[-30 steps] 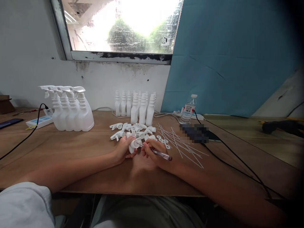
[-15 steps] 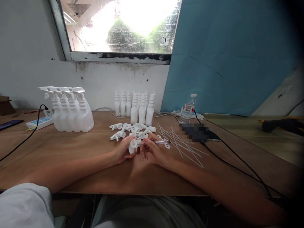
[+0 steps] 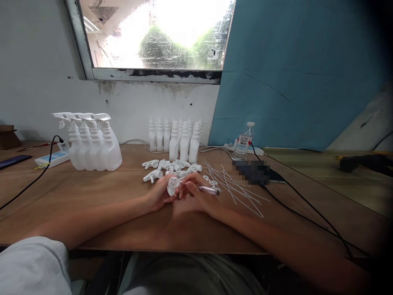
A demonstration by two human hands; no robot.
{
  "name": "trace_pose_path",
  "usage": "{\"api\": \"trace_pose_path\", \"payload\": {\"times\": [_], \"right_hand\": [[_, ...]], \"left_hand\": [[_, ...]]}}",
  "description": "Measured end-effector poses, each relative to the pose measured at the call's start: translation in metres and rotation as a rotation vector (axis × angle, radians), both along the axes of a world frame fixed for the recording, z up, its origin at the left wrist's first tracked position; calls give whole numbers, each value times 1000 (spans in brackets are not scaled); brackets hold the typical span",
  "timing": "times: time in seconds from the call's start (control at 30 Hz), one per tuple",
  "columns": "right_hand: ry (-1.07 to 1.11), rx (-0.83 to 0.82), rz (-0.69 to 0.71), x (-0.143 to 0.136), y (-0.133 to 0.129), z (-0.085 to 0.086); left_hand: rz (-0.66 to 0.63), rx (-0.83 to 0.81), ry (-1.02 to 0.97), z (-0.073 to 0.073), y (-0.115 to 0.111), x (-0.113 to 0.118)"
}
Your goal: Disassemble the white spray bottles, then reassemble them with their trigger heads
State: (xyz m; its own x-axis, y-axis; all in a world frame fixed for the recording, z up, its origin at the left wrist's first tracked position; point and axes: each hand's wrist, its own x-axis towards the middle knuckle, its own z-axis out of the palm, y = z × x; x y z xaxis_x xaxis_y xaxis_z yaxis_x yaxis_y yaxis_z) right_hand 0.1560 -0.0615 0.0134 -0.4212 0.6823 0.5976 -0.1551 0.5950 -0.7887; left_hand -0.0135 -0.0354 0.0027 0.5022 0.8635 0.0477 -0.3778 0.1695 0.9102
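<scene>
My left hand (image 3: 159, 194) is closed around a white trigger spray head (image 3: 172, 188), its round collar opening turned up and toward me. In my right hand (image 3: 196, 191) is a slim screwdriver-like tool (image 3: 210, 190) with a clear handle and a dark end. Its thin tip points left at the collar; whether it touches is too small to tell. Just beyond both hands lies a loose pile of white spray heads (image 3: 152, 175). White ring washers (image 3: 214, 183) sit right of my right hand, beside scattered thin white tubes (image 3: 242, 191).
White bottles without heads (image 3: 194, 148) stand near the wall. At left are several bottles fitted with spray heads (image 3: 112, 153), a power strip (image 3: 53, 159) and a phone (image 3: 14, 161). A water bottle (image 3: 242, 143), a partly blurred dark device (image 3: 276, 176) and black cables (image 3: 310, 215) occupy the right.
The tool's handle end has dropped slightly, and my right fingers have shifted. The spray head has tilted a little in my left hand. More of the washers now show.
</scene>
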Motion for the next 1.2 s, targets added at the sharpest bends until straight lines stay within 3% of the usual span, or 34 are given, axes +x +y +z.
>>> {"api": "trace_pose_path", "payload": {"times": [0.1, 0.17, 0.3, 0.37, 0.47, 0.57, 0.67, 0.77, 1.0, 1.1, 1.2], "right_hand": [[-348, 617, -159, 6, 0, 2], [-479, 920, -301, 9, 1, 4], [-483, 1095, -516, 19, 8, 11], [-467, 1114, -592, 28, 17, 15], [-502, 1080, -726, 48, 35, 20], [-598, 988, -891, 69, 53, 23], [-680, 819, -1070, 85, 66, 22], [-699, 714, -1165, 92, 73, 19], [-669, 619, -1206, 89, 72, 19], [-664, 574, -1207, 88, 72, 19], [-670, 529, -1198, 87, 73, 18]], "left_hand": [[21, -35, -25, 0, -1, 0], [61, -24, -29, 1, -4, 0], [214, 114, 40, 4, -7, -2], [312, 257, 98, 8, -6, -7], [432, 618, 326, 13, 0, -19], [449, 1047, 613, 10, 9, -28], [431, 1272, 732, 3, 18, -31], [476, 1304, 802, -3, 22, -30], [527, 1257, 940, -7, 35, -38], [450, 1259, 936, -1, 41, -46], [432, 1264, 893, 14, 49, -58]]}}
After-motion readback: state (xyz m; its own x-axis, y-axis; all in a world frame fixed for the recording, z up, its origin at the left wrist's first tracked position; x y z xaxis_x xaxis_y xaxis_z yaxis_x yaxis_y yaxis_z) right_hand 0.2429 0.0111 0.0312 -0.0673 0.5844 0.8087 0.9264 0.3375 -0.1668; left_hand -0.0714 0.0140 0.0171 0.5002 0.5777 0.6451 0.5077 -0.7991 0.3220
